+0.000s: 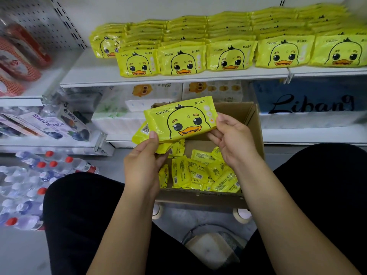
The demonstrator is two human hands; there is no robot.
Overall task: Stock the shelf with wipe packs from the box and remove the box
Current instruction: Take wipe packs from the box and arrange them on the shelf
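Head view: my left hand (142, 155) and right hand (232, 139) pinch a small stack of wipe packs (178, 121) above the open box (246, 114); lower packs mostly hidden. More packs (200, 173) lie inside; rows (230, 55) fill the shelf (95, 75), right end cropped.

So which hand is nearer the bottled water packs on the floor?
Left. The left hand holds the wipe packs' left end, on the bottled water's side; the right hand holds the far end.
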